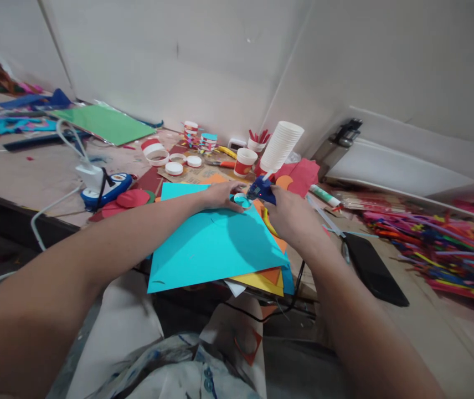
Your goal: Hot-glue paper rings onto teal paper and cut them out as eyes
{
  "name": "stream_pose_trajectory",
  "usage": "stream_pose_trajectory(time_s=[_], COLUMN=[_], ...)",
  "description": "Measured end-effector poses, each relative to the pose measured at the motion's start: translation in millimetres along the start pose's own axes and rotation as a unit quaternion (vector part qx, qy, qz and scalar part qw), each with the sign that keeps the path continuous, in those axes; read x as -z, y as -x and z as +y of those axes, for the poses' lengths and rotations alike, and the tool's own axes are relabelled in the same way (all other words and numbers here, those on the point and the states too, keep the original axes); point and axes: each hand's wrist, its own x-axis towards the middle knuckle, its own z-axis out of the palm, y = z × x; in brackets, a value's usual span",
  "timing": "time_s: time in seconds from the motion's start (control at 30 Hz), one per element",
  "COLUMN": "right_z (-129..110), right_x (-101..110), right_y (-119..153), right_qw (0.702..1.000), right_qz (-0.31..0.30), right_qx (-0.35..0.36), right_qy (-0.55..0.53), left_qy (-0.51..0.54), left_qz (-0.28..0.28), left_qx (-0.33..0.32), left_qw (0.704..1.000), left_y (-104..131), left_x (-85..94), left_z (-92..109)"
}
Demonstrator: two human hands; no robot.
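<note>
A large turquoise sheet [216, 249] lies over orange and yellow sheets at the table's front edge. My left hand [225, 196] rests at its upper edge, with fingers curved round a small white and turquoise round piece [242, 200]. In my right hand [289, 213] is a blue glue gun [262, 190], its fingers wrapped round the handle. The gun's front end is close beside the round piece; whether they touch is hard to tell. A black cord hangs below the right side of the sheets.
Behind the hands stand a tall stack of white cups [282, 145] and a red and white cup [245, 162]. A blue power strip [108, 191] is at left; a black phone [376, 269] and colourful pipe cleaners [440, 238] lie at right.
</note>
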Motion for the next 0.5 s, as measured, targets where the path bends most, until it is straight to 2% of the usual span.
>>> stream_pose_trajectory(time_s=[0.2,0.3,0.4,0.5], right_z=[38,53,59,60], right_x=[-25,-36,-43,-43], right_y=[-3,-6,-8,-7], right_qw=[0.978,0.95,0.92,0.871], right_qz=[0.066,0.083,0.068,0.05], right_qx=[-0.017,-0.036,-0.05,-0.069], right_qy=[-0.198,-0.299,-0.383,-0.483], left_qy=[-0.015,-0.017,-0.017,-0.019], left_qz=[0.0,-0.001,-0.004,-0.003], left_qx=[0.047,0.049,0.054,0.053], left_qw=[0.999,0.999,0.998,0.998], left_y=[0,1,3,6], left_x=[-0.4,-0.1,1.8,4.0], left_z=[2,2,4,9])
